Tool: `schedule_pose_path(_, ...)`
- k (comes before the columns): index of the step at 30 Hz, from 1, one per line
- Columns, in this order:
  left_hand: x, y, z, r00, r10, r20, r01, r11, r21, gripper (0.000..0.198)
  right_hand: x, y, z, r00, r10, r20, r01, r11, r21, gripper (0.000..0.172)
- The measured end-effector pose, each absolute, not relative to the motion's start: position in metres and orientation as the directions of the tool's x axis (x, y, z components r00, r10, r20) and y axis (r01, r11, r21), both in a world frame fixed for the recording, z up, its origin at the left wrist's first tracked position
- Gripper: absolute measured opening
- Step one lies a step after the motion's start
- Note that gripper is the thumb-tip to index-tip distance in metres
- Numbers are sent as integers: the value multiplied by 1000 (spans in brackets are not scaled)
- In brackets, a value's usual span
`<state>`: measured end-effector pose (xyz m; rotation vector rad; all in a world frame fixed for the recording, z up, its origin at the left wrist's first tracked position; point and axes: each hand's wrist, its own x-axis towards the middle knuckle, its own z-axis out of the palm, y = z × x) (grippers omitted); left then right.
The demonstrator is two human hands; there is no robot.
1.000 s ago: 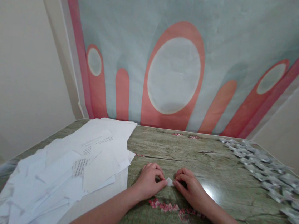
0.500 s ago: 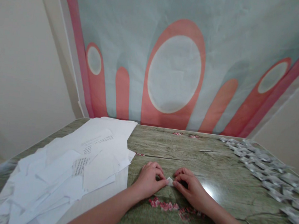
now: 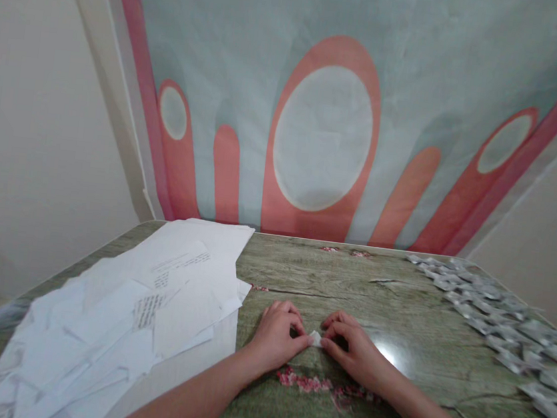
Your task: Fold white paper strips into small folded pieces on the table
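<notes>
A small folded piece of white paper (image 3: 315, 339) sits low over the middle of the wood-patterned table, between my two hands. My left hand (image 3: 281, 330) pinches its left edge between thumb and fingertips. From the other side, my right hand (image 3: 351, 343) grips the paper's right edge with thumb and curled fingers. Only the part of the paper between the fingertips shows; its ends are covered. Both forearms reach in from the bottom edge of the view.
A loose heap of white paper sheets (image 3: 88, 328), some printed, covers the table's left side. Along the right lie rows of folded paper pieces (image 3: 507, 322). The wood-patterned table (image 3: 311, 276) ends at a wall hanging (image 3: 256, 52) with pink shapes.
The view has shifted very slightly. Both hands keep their pinch on the small paper, with hardly any visible movement.
</notes>
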<state>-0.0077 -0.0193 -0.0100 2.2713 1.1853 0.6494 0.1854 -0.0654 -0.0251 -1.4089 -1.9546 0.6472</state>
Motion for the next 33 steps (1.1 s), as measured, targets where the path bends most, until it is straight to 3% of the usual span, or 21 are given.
schedule_pose_path(19, -5, -23, -3, 482, 857, 184, 657, -493, 570, 16, 185, -62, -33, -200, 942, 270, 665, 333, -669, 8)
schedule_pose_path(33, -7, -30, -5, 562, 785, 261, 592, -602, 536, 20, 183, -64, -28, -214, 942, 259, 691, 333, -642, 4)
